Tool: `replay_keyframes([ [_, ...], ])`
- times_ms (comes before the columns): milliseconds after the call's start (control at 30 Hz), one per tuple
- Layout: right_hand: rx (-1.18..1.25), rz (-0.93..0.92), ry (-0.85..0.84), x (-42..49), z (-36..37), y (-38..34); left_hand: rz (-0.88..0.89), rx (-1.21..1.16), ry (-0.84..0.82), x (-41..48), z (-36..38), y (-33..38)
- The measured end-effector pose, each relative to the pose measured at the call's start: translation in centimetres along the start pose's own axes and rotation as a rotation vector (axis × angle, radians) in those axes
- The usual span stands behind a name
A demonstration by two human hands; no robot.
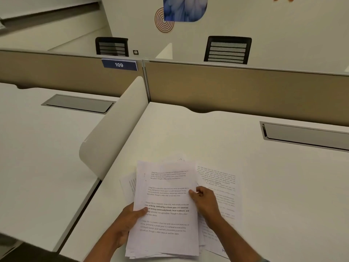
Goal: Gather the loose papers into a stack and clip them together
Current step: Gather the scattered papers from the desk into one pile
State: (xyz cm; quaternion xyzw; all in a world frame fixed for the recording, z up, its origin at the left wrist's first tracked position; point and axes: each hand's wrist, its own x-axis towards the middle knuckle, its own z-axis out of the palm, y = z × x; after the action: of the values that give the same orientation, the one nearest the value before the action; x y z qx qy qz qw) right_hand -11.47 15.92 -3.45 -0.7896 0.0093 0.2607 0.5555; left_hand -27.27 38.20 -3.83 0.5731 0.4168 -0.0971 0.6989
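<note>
A loose stack of printed white papers (166, 197) lies on the white desk (207, 140) near its front edge, sheets fanned and uneven. My left hand (130, 218) grips the stack's left edge, thumb on the top sheet. My right hand (205, 201) pinches the top sheet's right edge. One more printed sheet (224, 188) lies flat to the right, partly under my right hand, and another corner (129, 184) sticks out at the left. No clip is visible.
A curved white side divider (113, 137) stands left of the papers, with a neighbouring desk (37, 148) beyond. A tan partition (245, 91) closes the back. A grey cable hatch (306, 136) sits at the desk's right rear. Two black chairs (227, 50) stand behind.
</note>
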Motion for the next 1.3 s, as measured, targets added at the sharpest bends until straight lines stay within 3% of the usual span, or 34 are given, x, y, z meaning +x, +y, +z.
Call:
replay_keyframes([
  [133,-0.075,0.051,0.437,-0.7,-3.5,0.9,0.027,0.029,0.068,0.6,0.4,-0.5],
  [233,-0.021,0.154,0.598,-1.4,-7.2,2.6,0.046,0.041,0.086,0.7,0.2,-0.8],
  [467,0.017,0.314,0.467,-2.1,-9.8,3.4,0.059,0.058,0.145,1.5,0.5,-1.0],
  [900,0.025,0.225,0.19,-3.1,-9.7,4.3,0.047,0.047,0.12,-0.4,1.2,0.0],
  [1300,0.123,0.094,0.323,-5.3,-22.4,6.3,0.064,-0.119,0.033,-0.8,2.5,0.4],
])
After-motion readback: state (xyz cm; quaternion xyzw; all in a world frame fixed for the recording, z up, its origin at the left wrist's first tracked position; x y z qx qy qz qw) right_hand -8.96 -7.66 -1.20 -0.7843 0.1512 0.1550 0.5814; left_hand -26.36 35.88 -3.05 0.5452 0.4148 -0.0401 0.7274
